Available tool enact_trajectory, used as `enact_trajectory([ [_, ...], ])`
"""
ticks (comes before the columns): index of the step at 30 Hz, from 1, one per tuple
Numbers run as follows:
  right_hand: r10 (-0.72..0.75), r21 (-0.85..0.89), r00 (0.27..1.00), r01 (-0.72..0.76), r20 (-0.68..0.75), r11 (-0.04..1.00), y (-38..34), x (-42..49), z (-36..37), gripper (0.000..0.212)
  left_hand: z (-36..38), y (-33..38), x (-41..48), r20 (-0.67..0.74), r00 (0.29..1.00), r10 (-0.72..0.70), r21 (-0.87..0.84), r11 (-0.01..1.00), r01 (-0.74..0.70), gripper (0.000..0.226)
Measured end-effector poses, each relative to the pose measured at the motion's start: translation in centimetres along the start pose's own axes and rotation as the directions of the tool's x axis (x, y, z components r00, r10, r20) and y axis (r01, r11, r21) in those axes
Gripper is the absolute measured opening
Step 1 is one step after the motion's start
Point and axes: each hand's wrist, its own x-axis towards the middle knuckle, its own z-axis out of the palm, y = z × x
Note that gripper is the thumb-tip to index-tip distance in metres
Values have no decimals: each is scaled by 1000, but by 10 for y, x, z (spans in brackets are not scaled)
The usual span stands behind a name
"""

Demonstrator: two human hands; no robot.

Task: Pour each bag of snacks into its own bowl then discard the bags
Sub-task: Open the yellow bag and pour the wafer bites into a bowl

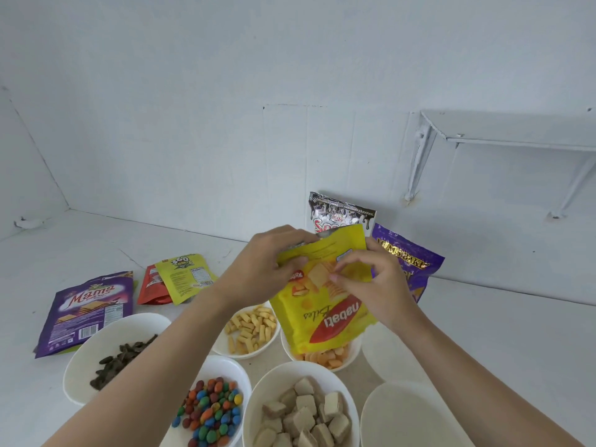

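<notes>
The left hand (274, 262) gripped the yellow bag (325, 321) and the right hand (377, 282) pinched it, upside down over a white bowl (354, 351) with orange snacks (325, 357) inside

yellow bag (325, 304), red logo | purple bag (85, 312) | multicoloured candies (211, 411) | white bowls (96, 343)

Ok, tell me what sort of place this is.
Likely a plain indoor room set up for the task, not a furnished kitchen: bare white-painted walls, a white counter holding snack bowls, and a white bracket shelf.
</notes>
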Motion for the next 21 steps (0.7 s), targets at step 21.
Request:
enact_trajectory([
  [21, -106, -143, 992, 95, -73, 985, -6, -6, 5, 30, 2, 24, 2, 29, 988, -154, 7, 988, 154, 35],
])
